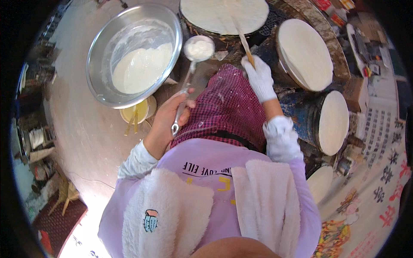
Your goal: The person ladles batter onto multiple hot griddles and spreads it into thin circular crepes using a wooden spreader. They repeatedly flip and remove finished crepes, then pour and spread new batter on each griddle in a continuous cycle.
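My left hand is bare and closed around the handle of a metal ladle, whose bowl holds white batter. Beside the ladle, a large steel basin contains more white batter. In a white knitted glove, my right hand grips the wooden handle of a spreading tool. The tool's far part is blurred over a round griddle coated with pale batter, so its end shape cannot be told.
More round griddles covered with pale sheets stand at the right, with another lower down. Below the basin is a tub of yellow liquid with sticks in it. A cardboard box lies beyond the griddles.
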A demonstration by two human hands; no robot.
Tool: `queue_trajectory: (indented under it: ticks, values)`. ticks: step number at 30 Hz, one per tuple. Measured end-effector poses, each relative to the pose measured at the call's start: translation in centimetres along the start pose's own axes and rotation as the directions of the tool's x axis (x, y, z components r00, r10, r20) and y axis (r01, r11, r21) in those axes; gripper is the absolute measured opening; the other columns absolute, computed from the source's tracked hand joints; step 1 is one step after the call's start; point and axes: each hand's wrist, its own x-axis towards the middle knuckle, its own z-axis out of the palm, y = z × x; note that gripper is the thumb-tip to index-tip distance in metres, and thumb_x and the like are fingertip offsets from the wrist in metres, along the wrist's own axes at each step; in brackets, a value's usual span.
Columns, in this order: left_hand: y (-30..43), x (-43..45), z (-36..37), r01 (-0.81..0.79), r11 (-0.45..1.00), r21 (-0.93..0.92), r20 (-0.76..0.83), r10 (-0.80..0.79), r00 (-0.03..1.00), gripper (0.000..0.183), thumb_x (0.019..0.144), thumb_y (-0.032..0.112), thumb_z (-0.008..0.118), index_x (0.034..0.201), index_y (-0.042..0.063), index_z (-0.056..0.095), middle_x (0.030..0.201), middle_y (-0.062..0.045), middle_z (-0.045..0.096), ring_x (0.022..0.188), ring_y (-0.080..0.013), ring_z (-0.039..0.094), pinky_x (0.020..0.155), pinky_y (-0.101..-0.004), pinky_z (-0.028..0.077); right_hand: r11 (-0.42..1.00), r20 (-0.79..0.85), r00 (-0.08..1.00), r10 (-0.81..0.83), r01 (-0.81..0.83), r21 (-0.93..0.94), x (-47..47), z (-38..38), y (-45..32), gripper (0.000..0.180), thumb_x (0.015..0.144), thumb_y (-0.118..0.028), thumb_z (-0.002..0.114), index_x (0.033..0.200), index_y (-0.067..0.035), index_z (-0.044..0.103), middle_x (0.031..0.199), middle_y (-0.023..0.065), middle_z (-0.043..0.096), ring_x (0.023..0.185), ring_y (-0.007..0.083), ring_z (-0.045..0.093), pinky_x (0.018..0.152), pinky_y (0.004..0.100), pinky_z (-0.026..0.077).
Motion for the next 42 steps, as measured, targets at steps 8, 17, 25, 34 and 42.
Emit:
queue_trajectory:
  ticks: [8,17,25,34,42]
  values:
    - [0.2,-0.2,-4.5,-0.167,0.959,-0.231,-0.2,0.121,0.972,0.034,0.107,0.019,0.046,0.135,0.001,0.05,0.09,-0.007,0.063,0.047,-0.0073,0.046,0.04,-0.0193,0.037,0.82,0.013,0.983,-0.185,0.161,-0.549,14.5,7.5,-3.3,0.069,0.08,-0.061,0.075,0.118,-0.004,0.066,0.112,0.0268,0.067,0.107,0.0434,0.064,0.093,0.0479,0.052]
    - [2.9,2.4,-3.1,-0.184,0.961,-0.207,-0.329,0.109,0.938,0.039,0.108,0.019,0.047,0.14,-0.003,0.049,0.085,-0.005,0.059,0.041,-0.0056,0.039,0.035,-0.0181,0.037,0.928,-0.502,0.849,0.164,-0.306,-0.214,20.5,1.3,2.9,0.035,0.089,-0.032,0.067,0.108,-0.004,0.071,0.102,0.0234,0.073,0.099,0.0416,0.071,0.09,0.0488,0.055]
    - [5.8,5.2,-3.5,-0.133,0.958,-0.254,-0.154,0.096,0.983,0.038,0.108,0.018,0.045,0.138,-0.005,0.048,0.088,-0.006,0.058,0.046,-0.0061,0.043,0.041,-0.0183,0.038,0.747,-0.204,0.866,0.458,-0.25,0.616,22.4,-2.2,8.9,0.036,0.075,-0.021,0.088,0.098,0.002,0.072,0.081,0.0079,0.068,0.067,0.0164,0.06,0.064,0.033,0.047]
    - [5.6,4.4,-2.6,-0.178,0.952,-0.249,-0.208,0.126,0.97,0.039,0.108,0.018,0.044,0.139,-0.007,0.046,0.088,-0.007,0.057,0.047,-0.0061,0.043,0.041,-0.0194,0.039,0.808,-0.308,0.824,0.475,-0.269,0.525,18.4,1.3,3.3,0.039,0.077,-0.018,0.081,0.104,0.008,0.069,0.085,0.0103,0.069,0.076,0.0234,0.063,0.073,0.0374,0.05]
    - [5.4,3.3,-2.6,-0.157,0.963,-0.221,-0.181,0.118,0.976,0.038,0.108,0.018,0.045,0.137,-0.005,0.048,0.089,-0.007,0.059,0.048,-0.0058,0.044,0.041,-0.0183,0.04,0.822,-0.532,0.799,0.281,0.085,0.563,16.4,0.2,-1.2,0.038,0.079,-0.013,0.076,0.112,0.002,0.065,0.099,0.0103,0.07,0.078,0.0247,0.065,0.075,0.0373,0.052]
